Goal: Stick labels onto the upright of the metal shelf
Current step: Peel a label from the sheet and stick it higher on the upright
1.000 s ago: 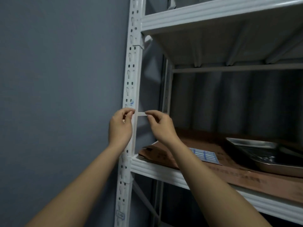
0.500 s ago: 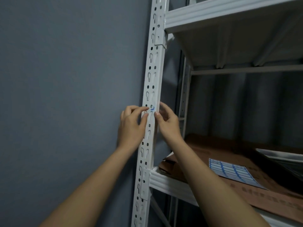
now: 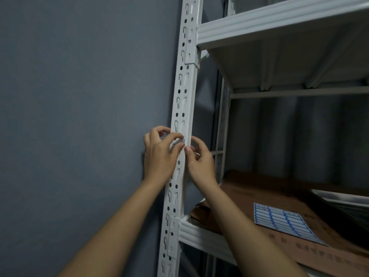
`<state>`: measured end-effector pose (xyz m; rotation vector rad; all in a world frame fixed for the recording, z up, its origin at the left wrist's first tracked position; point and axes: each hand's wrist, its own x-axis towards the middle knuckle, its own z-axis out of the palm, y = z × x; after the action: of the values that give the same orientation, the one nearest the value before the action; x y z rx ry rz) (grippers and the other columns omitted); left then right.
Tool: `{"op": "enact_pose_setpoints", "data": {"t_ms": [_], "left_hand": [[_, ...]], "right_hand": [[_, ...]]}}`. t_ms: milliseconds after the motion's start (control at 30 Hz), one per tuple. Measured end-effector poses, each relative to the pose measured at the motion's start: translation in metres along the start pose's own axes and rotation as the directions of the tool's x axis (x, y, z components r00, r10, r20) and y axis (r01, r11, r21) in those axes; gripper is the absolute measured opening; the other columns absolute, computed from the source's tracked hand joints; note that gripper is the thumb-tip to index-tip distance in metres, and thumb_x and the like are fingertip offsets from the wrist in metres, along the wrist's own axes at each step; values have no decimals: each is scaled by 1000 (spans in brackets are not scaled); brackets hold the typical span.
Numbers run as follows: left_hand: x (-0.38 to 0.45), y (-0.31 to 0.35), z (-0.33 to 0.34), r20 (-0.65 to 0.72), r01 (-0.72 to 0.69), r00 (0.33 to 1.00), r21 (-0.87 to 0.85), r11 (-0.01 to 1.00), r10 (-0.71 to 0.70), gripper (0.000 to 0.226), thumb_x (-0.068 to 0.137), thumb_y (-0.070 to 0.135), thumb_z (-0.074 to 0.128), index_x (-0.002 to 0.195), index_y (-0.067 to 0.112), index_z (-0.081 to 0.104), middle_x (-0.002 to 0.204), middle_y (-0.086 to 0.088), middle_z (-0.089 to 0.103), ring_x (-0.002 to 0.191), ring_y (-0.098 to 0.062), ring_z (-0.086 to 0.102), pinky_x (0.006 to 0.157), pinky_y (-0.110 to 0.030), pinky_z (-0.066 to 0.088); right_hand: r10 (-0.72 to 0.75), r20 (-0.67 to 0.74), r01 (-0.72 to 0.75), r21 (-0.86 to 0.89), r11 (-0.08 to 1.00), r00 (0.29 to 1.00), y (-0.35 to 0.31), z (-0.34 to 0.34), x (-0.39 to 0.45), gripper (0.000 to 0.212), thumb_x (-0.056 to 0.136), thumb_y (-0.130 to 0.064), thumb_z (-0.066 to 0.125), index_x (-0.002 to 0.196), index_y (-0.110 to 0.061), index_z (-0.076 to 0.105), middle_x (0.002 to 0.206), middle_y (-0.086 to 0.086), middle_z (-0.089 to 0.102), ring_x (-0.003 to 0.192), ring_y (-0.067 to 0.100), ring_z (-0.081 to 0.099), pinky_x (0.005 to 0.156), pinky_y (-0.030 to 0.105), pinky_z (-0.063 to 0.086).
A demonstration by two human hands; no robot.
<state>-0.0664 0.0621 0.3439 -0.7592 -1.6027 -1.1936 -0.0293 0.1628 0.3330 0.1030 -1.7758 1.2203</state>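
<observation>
Against grey wall (image 3: 79, 116), both hands, left (image 3: 159, 156) & right (image 3: 199, 162), pinch label (image 3: 182, 139) on white upright (image 3: 185, 96).

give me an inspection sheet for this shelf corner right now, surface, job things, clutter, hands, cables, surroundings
Surface: lower shelf is white metal, covered by brown cardboard.
Job's things: white perforated upright; a small label with blue print sits on it at hand height; label sheet lies flat on the cardboard.
Clutter: a metal tray at the right edge, partly out of frame.
Hands: left hand and right hand meet at the upright, fingertips on the label.
Cables: nothing seen.
Surroundings: grey wall to the left; upper shelf overhead.
</observation>
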Motion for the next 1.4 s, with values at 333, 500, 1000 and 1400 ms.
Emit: {"op": "enact_pose_setpoints", "data": {"t_ms": [333,500,1000,1400], "left_hand": [[12,-6,1,64,1,998,-7,1000,-1,6,83,29,68,88,27,67,108,8,38,110,-14,33,94,-40,40],[14,-6,0,91,3,996,17,1000,-4,4,83,27,68,86,24,66,106,7,36,108,-16,32,96,-42,38],[0,-8,11,-37,22,999,42,999,-20,10,85,31,66,93,26,68,110,4,39,109,-17,34,88,-29,31],[6,-5,6,31,36,999,28,999,-37,10,84,29,66,92,24,62,108,8,31,102,-8,25,93,-27,27]], "right_hand": [[6,11,-5,-126,992,1000,-5,-1,-3,31,96,-34,52,128,-35,51,88,-21,57,95,12,62,90,36,49],[1,5,0,-138,990,1000,-6,-1,-3,31,97,-33,51,128,-35,50,87,-22,56,94,11,62,92,41,49],[33,-20,-34,-101,994,999,-4,2,-5,28,97,-33,51,124,-39,50,89,-21,58,89,7,61,88,39,52],[43,-28,-45,-73,996,999,-6,3,-6,29,96,-31,53,124,-38,51,89,-20,59,87,5,60,89,38,50]]}}
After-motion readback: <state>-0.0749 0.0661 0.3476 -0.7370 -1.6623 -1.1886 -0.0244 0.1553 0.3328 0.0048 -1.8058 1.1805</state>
